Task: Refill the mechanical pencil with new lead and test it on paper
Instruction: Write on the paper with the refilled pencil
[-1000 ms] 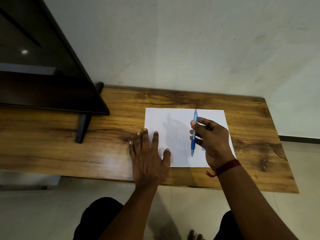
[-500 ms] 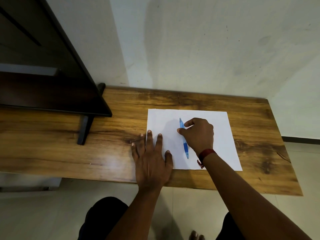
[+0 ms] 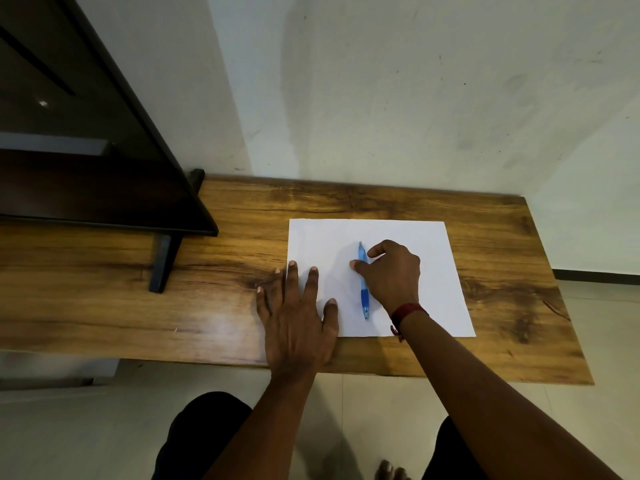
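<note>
A blue mechanical pencil (image 3: 363,292) lies lengthwise on a white sheet of paper (image 3: 426,244), its tip toward me. My right hand (image 3: 393,271) is over it, with thumb and curled forefinger pinching the barrel near its upper half. My left hand (image 3: 294,313) lies flat with fingers spread, pressing the paper's left edge and the wooden table (image 3: 221,271).
A dark monitor or TV (image 3: 86,150) on a black stand (image 3: 164,263) fills the table's left part. A white wall rises behind the table. My knees and a bare foot show below the table's front edge.
My right hand lowered the pencil from upright in the air down flat onto the paper. My left hand has stayed pressed on the paper's edge.
</note>
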A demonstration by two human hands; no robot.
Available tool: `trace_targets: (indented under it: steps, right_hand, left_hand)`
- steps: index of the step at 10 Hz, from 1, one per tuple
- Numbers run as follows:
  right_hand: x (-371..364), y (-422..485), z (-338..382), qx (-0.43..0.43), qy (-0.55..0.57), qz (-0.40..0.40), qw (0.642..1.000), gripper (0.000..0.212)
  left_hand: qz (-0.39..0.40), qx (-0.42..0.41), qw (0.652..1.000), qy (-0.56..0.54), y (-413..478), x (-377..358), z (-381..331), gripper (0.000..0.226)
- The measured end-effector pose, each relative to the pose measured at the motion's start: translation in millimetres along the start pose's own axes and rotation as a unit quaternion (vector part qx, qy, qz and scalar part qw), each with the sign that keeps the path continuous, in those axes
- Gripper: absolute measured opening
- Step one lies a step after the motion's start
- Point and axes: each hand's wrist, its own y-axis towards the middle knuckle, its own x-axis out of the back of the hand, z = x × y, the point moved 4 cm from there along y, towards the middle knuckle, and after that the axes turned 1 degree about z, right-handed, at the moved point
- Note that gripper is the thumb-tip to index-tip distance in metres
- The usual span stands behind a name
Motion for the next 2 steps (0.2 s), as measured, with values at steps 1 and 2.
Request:
trace_targets:
  steps: [1,2]
  right_hand:
    - [14,-8,3,0.054,-0.005,0.020,0.998,0.037]
    - [30,-19,5,0.128,-0.015,0.046,0.991,0.045]
  left_hand:
    - [0.000,0.007,0.999,-0.050,-1,10,2,0.064]
    - [0.004,0.015,0.995,-0.101,0,20,0,0.064]
